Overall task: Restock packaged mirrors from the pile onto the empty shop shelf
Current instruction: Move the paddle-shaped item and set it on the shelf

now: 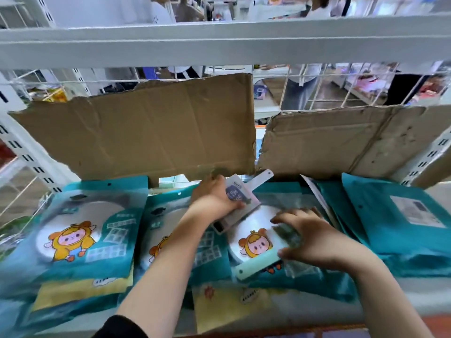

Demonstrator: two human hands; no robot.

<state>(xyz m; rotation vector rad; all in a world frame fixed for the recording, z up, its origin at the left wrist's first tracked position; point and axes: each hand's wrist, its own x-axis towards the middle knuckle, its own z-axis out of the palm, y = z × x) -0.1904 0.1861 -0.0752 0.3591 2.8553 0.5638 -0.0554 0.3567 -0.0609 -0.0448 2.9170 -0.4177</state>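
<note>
Left hand (212, 199) is gripping a white-handled mirror (240, 198), handle slanting away back-right, while I am noting the right hand (319, 240), the nearer one, closing round a mint-handled mirror (258, 261) lying diagonally on teal packs (73, 230) across the shelf (405, 296).

Both arms reach fwd, forearms bare; a dark sleeve (119, 326) shows low on the L arm. L hand (214, 198) is further out, back of hand up, thumb curled over a white-handled mirror (240, 198), fingers under it & mostly hidden. R hand (317, 240) is nearer, palm down, fingers bent & spread over a green-handled mirror (258, 262), thumb against its edge. Hands near each other, not touching. R fingertips blurred.
</note>
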